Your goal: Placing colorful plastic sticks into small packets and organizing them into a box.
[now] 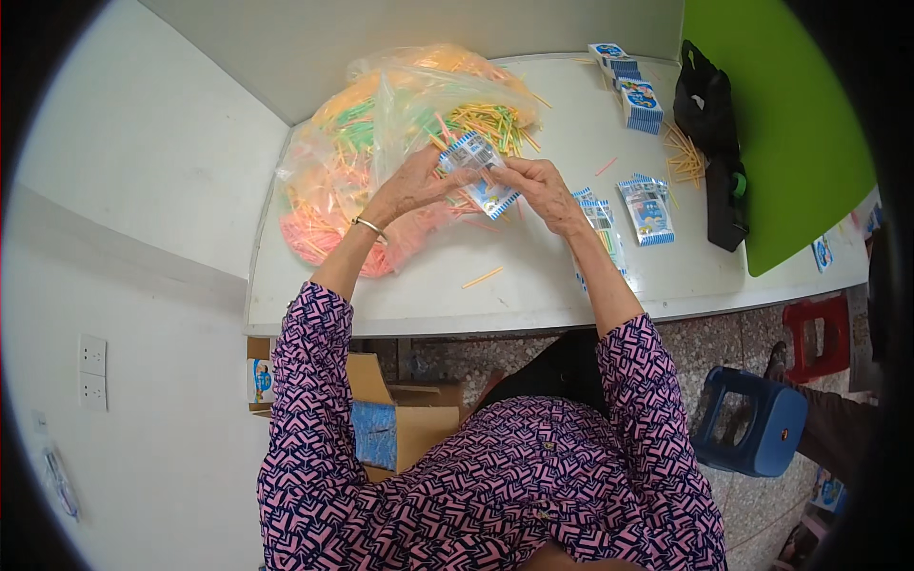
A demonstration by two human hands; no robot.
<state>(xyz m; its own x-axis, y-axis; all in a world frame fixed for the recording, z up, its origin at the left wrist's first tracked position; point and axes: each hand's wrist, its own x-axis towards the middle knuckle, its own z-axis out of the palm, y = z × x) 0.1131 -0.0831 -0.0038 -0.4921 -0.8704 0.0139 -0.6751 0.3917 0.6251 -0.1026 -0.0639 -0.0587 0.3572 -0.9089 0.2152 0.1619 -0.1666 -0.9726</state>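
Observation:
Over the table, both hands grip a small blue-and-white plastic packet [476, 152] with striped edges. My left hand [419, 183] holds it by its left side, the thumb lying across its front. At the packet's right edge, the fingers of my right hand [545, 193] pinch it. Just beyond my hands lie large clear plastic bags [381, 95] full of thin pink, green and yellow sticks [487, 126]. Beneath my right wrist, another such packet [602, 224] rests on the table, partly hidden. To its right lie more flat packets [647, 211].
Stacked packets [640, 103] stand at the back right of the white table [409, 309]. Loose sticks [684, 157] lie beside a black object [726, 209] near the green partition [800, 124]. Below are an open cardboard box [426, 433] and a blue stool [762, 423], with a person's leg behind.

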